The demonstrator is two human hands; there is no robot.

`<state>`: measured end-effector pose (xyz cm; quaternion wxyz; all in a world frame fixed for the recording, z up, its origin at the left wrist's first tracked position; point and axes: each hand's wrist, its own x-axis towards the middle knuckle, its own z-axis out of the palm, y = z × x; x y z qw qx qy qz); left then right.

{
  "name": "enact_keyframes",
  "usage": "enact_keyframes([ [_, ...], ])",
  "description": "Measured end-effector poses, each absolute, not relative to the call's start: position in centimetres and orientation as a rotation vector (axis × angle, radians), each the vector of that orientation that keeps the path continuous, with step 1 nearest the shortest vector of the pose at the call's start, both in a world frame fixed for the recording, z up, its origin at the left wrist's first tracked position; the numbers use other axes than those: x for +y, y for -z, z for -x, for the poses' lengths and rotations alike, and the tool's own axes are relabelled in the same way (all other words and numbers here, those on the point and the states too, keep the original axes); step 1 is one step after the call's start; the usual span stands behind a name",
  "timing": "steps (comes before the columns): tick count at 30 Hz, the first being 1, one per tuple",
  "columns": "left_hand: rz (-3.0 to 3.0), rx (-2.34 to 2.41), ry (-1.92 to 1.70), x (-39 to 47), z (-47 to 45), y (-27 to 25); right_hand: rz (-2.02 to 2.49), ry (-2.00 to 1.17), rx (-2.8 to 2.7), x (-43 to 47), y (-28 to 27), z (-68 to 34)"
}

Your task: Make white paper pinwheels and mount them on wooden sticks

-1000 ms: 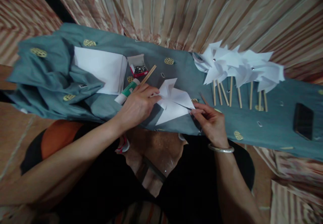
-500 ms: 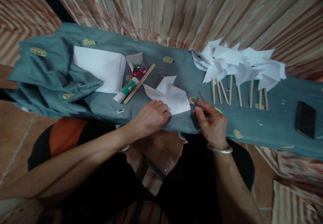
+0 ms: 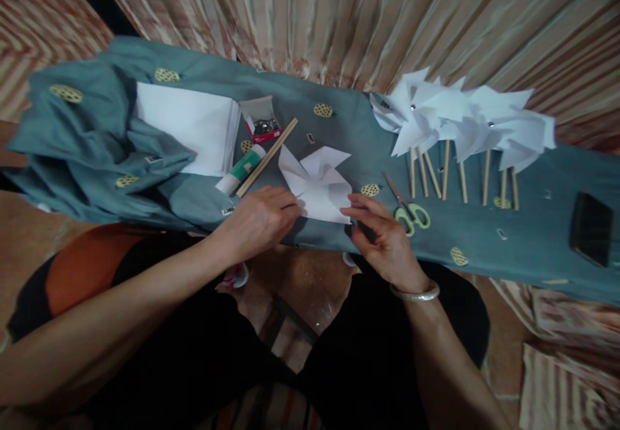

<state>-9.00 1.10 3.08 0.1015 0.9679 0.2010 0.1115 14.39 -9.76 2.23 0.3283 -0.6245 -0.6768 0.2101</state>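
Note:
A folded white paper pinwheel [image 3: 325, 191] lies on the cloth in front of me, its blades fanned out and no stick on it. My left hand [image 3: 268, 217] is closed at its lower left corner, fingers curled together and pinching the paper edge. At the lower right corner is my right hand [image 3: 380, 236], thumb and fingers apart, the fingertips touching the paper. Scissors [image 3: 407, 212] with light green handles lie just beyond the right hand, blades pointing away.
Left of the pinwheel are wooden sticks [image 3: 267, 157], a glue stick [image 3: 241, 170], an open box of pins [image 3: 264, 123] and stacked white paper [image 3: 186, 130]. Several finished pinwheels [image 3: 455, 120] on sticks lie at the right, with a black phone [image 3: 591, 228] farther right.
My right hand has moved left to the paper's edge, away from the scissors, which now show fully. My left hand has shifted slightly left, and the pinwheel has turned a little.

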Motion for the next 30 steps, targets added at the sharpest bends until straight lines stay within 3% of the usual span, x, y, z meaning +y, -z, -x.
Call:
enact_keyframes([
  [30,-2.918,0.556,-0.326,0.2,7.6,-2.6,1.686,-0.414,-1.670,-9.3,-3.0,-14.0],
])
